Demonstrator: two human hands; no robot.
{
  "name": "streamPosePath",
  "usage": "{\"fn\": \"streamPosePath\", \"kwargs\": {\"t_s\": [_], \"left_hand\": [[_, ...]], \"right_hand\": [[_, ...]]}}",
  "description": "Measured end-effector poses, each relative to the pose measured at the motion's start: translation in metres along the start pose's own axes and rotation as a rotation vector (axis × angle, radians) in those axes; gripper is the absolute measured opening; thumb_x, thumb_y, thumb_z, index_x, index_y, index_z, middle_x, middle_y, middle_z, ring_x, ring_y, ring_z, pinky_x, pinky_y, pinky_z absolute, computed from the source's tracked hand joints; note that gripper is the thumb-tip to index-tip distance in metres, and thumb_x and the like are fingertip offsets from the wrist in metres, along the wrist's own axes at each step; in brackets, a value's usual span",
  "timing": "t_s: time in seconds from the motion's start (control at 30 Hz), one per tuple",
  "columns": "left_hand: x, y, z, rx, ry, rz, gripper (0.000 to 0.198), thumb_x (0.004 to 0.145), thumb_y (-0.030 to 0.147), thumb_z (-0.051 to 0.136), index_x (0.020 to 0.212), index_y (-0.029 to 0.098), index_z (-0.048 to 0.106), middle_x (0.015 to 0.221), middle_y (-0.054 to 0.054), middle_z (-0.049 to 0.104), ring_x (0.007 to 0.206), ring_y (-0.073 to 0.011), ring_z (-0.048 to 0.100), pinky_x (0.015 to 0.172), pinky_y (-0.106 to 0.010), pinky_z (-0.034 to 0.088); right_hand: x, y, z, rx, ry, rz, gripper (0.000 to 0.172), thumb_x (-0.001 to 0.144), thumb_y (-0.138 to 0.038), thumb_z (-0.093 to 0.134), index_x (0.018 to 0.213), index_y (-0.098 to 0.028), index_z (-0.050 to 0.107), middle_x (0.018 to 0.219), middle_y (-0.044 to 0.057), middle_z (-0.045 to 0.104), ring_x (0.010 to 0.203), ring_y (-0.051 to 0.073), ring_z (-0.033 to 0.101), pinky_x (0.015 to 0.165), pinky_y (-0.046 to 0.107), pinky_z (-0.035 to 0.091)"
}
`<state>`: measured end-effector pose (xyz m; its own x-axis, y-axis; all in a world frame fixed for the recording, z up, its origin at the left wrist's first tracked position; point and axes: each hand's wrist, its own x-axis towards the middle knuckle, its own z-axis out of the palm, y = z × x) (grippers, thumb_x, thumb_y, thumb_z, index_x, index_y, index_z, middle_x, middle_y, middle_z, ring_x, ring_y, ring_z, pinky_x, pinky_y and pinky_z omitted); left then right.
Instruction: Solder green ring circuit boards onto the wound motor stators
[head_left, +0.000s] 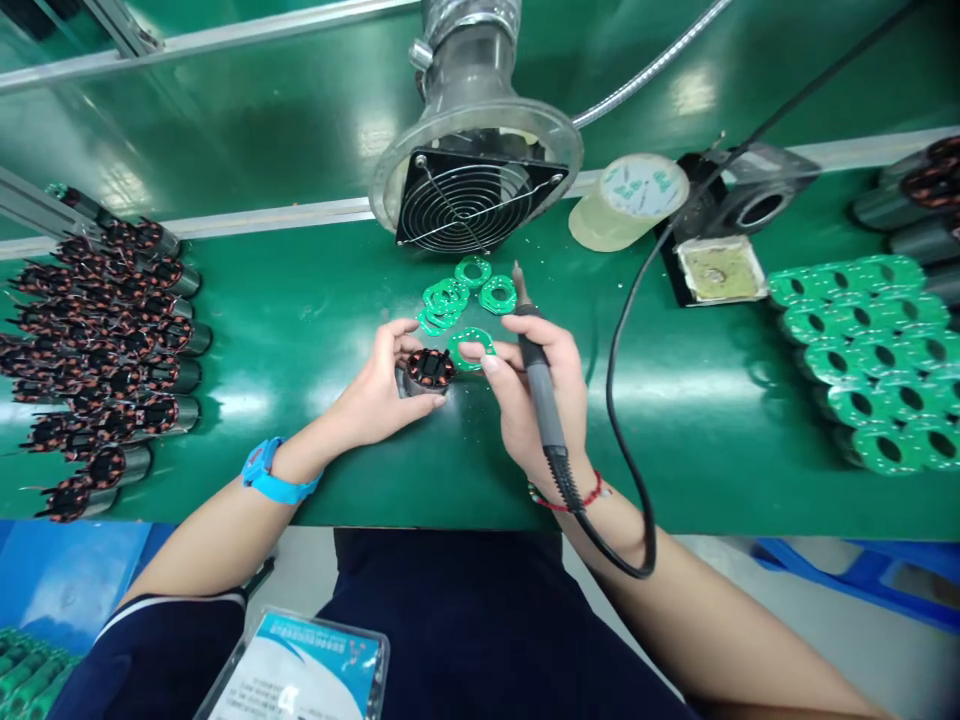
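Note:
My left hand (386,390) is wrapped round a motor stator (430,369) with copper windings and black tops, held upright on the green bench. In my right hand (544,390) a soldering iron (538,385) rests between thumb and forefinger, its tip pointing away from me. The same hand's fingertips pinch a green ring-shaped circuit board (471,347), just right of the stator and apart from it or barely touching; I cannot tell which. Several loose ring boards (444,298) lie beyond my hands, some overlapping.
A fume extractor fan (465,205) hangs over the back. Behind my right hand stand a solder wire roll (630,200) and an iron stand with a sponge (720,270). Stators (112,340) crowd the left; board-topped units (870,350) fill the right. The iron's cable (619,420) loops beside my right wrist.

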<state>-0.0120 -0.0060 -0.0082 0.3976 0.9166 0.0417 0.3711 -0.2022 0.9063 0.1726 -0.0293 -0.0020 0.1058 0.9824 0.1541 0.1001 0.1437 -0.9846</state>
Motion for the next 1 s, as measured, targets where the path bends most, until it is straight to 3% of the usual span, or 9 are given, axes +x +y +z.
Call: {"fn": "streamPosePath", "kwargs": {"t_s": [0.07, 0.13, 0.2, 0.27, 0.4, 0.5, 0.63, 0.87, 1.0], "left_hand": [[0.001, -0.001, -0.002, 0.134, -0.032, 0.07, 0.074, 0.076, 0.023, 0.071, 0.136, 0.019, 0.028, 0.12, -0.011, 0.056, 0.113, -0.0258, 0.056, 0.098, -0.044, 0.044], [0.002, 0.002, -0.003, 0.305, -0.082, 0.109, 0.058, 0.079, 0.021, 0.069, 0.129, 0.018, 0.039, 0.12, -0.011, 0.059, 0.114, -0.0277, 0.055, 0.098, -0.045, 0.041], [0.003, 0.007, -0.006, 0.431, -0.132, 0.108, 0.04, 0.083, 0.02, 0.065, 0.119, 0.017, 0.048, 0.117, -0.011, 0.061, 0.111, -0.0282, 0.054, 0.095, -0.044, 0.041], [0.003, 0.011, -0.012, 0.457, -0.181, 0.091, 0.035, 0.085, 0.023, 0.064, 0.117, 0.017, 0.051, 0.117, -0.011, 0.061, 0.111, -0.0281, 0.054, 0.095, -0.043, 0.04], [0.003, 0.016, -0.028, 0.333, -0.297, 0.066, 0.046, 0.085, 0.039, 0.067, 0.124, 0.019, 0.05, 0.124, -0.01, 0.06, 0.114, -0.0277, 0.053, 0.098, -0.043, 0.04], [0.003, 0.018, -0.031, 0.292, -0.274, 0.05, 0.039, 0.092, 0.043, 0.058, 0.123, 0.02, 0.052, 0.122, -0.009, 0.061, 0.112, -0.0263, 0.055, 0.097, -0.042, 0.041], [0.001, 0.022, -0.025, 0.355, -0.222, 0.041, 0.034, 0.093, 0.038, 0.057, 0.12, 0.019, 0.052, 0.121, -0.01, 0.061, 0.11, -0.0261, 0.055, 0.095, -0.042, 0.042], [-0.001, 0.019, -0.028, 0.429, -0.285, 0.06, 0.037, 0.085, 0.022, 0.064, 0.12, 0.018, 0.05, 0.119, -0.009, 0.061, 0.109, -0.0259, 0.054, 0.094, -0.042, 0.042], [0.002, 0.018, -0.027, 0.363, -0.272, 0.064, 0.009, 0.094, 0.023, 0.053, 0.099, 0.017, 0.056, 0.101, -0.007, 0.064, 0.095, -0.0211, 0.058, 0.086, -0.037, 0.044]], "right_hand": [[0.001, 0.003, 0.004, 0.071, -0.052, -0.005, 0.026, 0.094, -0.035, 0.057, 0.118, -0.03, 0.047, 0.084, -0.001, 0.068, 0.076, 0.017, 0.069, 0.071, 0.034, 0.058], [0.003, 0.006, 0.005, 0.076, -0.134, -0.022, 0.028, 0.096, -0.039, 0.055, 0.12, -0.03, 0.046, 0.077, -0.003, 0.065, 0.065, 0.017, 0.065, 0.062, 0.034, 0.056], [0.003, 0.008, 0.006, 0.042, -0.192, -0.067, 0.031, 0.096, -0.04, 0.054, 0.123, -0.029, 0.044, 0.075, -0.003, 0.064, 0.065, 0.017, 0.064, 0.063, 0.036, 0.056], [0.0, 0.01, 0.007, -0.026, -0.214, -0.127, 0.037, 0.094, -0.037, 0.057, 0.126, -0.029, 0.041, 0.082, -0.001, 0.065, 0.073, 0.018, 0.066, 0.068, 0.037, 0.057], [-0.01, 0.009, 0.006, -0.217, -0.193, -0.257, 0.052, 0.089, -0.025, 0.063, 0.134, -0.029, 0.037, 0.108, 0.004, 0.064, 0.093, 0.019, 0.066, 0.081, 0.04, 0.057], [-0.014, 0.007, 0.006, -0.343, -0.136, -0.292, 0.055, 0.089, -0.024, 0.063, 0.136, -0.029, 0.036, 0.117, 0.007, 0.061, 0.108, 0.023, 0.062, 0.091, 0.046, 0.054], [-0.013, 0.002, 0.008, -0.531, -0.199, -0.223, 0.053, 0.087, -0.028, 0.062, 0.135, -0.025, 0.04, 0.122, 0.012, 0.059, 0.115, 0.031, 0.057, 0.093, 0.053, 0.053], [-0.009, -0.01, -0.011, -0.684, -0.395, -0.004, 0.052, 0.084, -0.03, 0.064, 0.132, -0.022, 0.045, 0.119, 0.015, 0.065, 0.105, 0.034, 0.066, 0.087, 0.054, 0.055], [-0.002, -0.013, -0.028, -0.606, -0.433, 0.066, 0.058, 0.083, -0.038, 0.067, 0.133, -0.025, 0.041, 0.109, 0.011, 0.066, 0.097, 0.03, 0.068, 0.082, 0.049, 0.056]]}}
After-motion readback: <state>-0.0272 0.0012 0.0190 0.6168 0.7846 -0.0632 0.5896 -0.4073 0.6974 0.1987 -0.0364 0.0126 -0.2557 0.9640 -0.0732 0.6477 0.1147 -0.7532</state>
